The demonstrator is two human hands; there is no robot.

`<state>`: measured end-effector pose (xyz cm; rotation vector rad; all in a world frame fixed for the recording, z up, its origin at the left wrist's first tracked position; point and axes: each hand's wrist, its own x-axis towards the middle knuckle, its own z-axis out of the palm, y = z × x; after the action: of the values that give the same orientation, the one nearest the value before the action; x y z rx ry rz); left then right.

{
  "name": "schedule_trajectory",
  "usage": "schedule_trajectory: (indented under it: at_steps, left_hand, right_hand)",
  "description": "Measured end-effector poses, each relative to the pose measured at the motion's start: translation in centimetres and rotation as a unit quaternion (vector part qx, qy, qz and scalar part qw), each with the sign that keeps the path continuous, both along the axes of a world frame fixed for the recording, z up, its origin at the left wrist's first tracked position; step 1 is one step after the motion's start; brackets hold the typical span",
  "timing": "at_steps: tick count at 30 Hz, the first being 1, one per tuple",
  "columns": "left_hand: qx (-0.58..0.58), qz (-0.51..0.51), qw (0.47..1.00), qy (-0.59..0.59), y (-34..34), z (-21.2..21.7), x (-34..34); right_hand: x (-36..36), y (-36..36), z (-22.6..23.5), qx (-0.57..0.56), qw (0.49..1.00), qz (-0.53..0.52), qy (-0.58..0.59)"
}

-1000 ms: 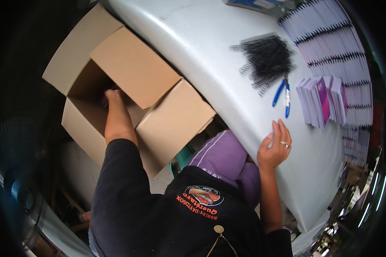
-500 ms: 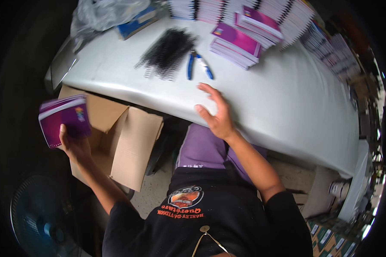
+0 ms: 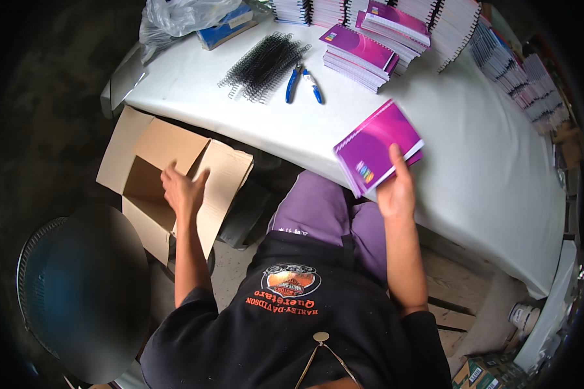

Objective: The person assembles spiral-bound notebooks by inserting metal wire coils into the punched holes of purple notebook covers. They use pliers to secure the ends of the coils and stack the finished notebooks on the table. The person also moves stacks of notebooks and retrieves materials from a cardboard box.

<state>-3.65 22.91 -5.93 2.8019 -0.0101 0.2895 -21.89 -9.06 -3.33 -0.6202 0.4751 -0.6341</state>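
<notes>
Head view: right hand (image 3: pixel 397 194) grasping a small sheaf of purple booklets (image 3: pixel 377 146), thumb laid over the top cover, remaining fingers hidden beneath. Sheaf tilted, above the near edge of the white-covered table (image 3: pixel 486 175); row of small marks along one long edge of the cover, second purple cover showing under the top one. Whether the sheaf touches the table, cannot tell. Left hand (image 3: pixel 185 191) at the open cardboard box (image 3: pixel 143 217), grip released, thumb and fingers parted and bent, over the opening and an adjoining flap; contact with the cardboard cannot be told. Box stands beside the table on the person's left, flaps spread outward, inside in shadow. On the table, beyond the hands: heap of black coils (image 3: pixel 266 65); blue-handled pliers (image 3: pixel 292 86) just beside it, handles apart; two purple stacks (image 3: pixel 360 55) to the right of these, one behind the other. Spiral-bound notebooks (image 3: pixel 457 29) ranged along the far side. Far left of the table, a clear plastic bag (image 3: pixel 185 16) against a blue carton (image 3: pixel 226 31). Fan (image 3: pixel 42 298) at lower left, partly behind a dark blur. White tub (image 3: pixel 524 316) low on the right, below the table's edge.
</notes>
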Motion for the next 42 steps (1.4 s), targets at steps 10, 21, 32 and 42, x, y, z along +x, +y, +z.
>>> schedule_trajectory:
  at_steps: [10,21,32,42]
  left_hand:
    - [0.066,0.085,0.994,0.014,7.8,-3.2,-3.1]
    - [-0.289,-0.004,0.957,-0.003,5.3,15.8,-12.3]
    - [-0.187,-0.165,0.965,-0.082,11.6,26.3,-16.7]
    - [-0.209,-0.436,0.863,-0.147,-1.5,30.1,-4.7]
  right_hand:
    - [7.5,-4.7,-1.9,0.076,0.991,-0.104,0.036]
    - [8.9,-5.7,-2.6,0.129,0.97,-0.202,-0.05]
    - [5.8,-4.9,-1.1,0.143,0.985,-0.066,-0.071]
    - [-5.2,3.2,5.6,-0.121,0.979,0.033,-0.163]
